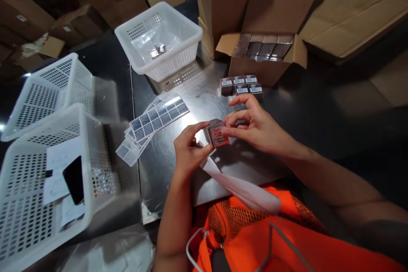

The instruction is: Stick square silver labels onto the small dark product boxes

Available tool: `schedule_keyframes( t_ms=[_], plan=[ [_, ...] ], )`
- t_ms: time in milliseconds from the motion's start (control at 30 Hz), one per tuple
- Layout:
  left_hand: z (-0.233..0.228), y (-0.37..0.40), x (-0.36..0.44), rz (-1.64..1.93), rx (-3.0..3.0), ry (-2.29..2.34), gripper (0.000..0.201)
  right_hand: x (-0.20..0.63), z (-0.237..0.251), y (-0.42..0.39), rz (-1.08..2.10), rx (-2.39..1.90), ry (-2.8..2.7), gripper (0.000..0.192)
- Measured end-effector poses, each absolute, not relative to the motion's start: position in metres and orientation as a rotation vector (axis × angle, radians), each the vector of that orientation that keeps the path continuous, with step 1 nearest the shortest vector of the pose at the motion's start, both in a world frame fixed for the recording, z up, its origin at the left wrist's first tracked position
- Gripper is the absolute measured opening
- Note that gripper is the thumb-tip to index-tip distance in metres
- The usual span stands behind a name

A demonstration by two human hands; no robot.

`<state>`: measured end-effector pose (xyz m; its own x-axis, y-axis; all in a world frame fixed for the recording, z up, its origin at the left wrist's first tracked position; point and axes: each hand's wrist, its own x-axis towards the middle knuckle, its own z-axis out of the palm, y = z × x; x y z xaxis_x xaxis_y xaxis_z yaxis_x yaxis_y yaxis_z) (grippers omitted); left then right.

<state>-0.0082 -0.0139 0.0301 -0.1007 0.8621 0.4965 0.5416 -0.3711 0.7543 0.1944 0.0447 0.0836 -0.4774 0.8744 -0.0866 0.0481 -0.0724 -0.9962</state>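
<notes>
In front of me my left hand (191, 146) is closed on a small box (218, 135), thumb and fingers at its left side. The box has a red printed face and a dark top edge. My right hand (247, 123) meets the box's right edge, its thumb against the printed face and its index finger lifted. A long white strip (236, 185) runs from beneath my left hand down toward my orange vest; whether that hand also grips it, I cannot tell. Left of my hands, sheets of dark-printed labels (156, 120) lie overlapping on the metal table (162, 187).
Several small boxes with barcode labels (241, 85) stand beyond my right hand. Behind them is an open carton (255, 68) packed with wrapped boxes. A white basket (178, 57) holds silvery pieces and clear plastic. Baskets stand at left, one containing papers and a black phone-like object (74, 180).
</notes>
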Motion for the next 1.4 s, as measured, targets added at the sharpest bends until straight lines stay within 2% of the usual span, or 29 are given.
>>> schedule_keyframes(
  t_ms=[700, 933, 1300, 1400],
  plan=[
    [0.033, -0.013, -0.007, 1.447, 1.892, 1.560, 0.040, 0.195, 0.082, 0.047, 1.617, -1.049, -1.543, 0.062],
    [0.031, -0.012, -0.009, 1.384, 1.888, 1.598, 0.040, 0.197, 0.082, 0.048, 1.678, -1.015, -1.504, 0.067],
    [0.030, -0.009, -0.010, 1.409, 1.868, 1.522, 0.042, 0.195, 0.076, 0.051, 1.594, -1.043, -1.511, 0.067],
    [0.033, -0.011, -0.004, 1.375, 1.746, 1.545, 0.046, 0.198, 0.073, 0.049, 1.486, -1.038, -1.556, 0.056]
  ],
)
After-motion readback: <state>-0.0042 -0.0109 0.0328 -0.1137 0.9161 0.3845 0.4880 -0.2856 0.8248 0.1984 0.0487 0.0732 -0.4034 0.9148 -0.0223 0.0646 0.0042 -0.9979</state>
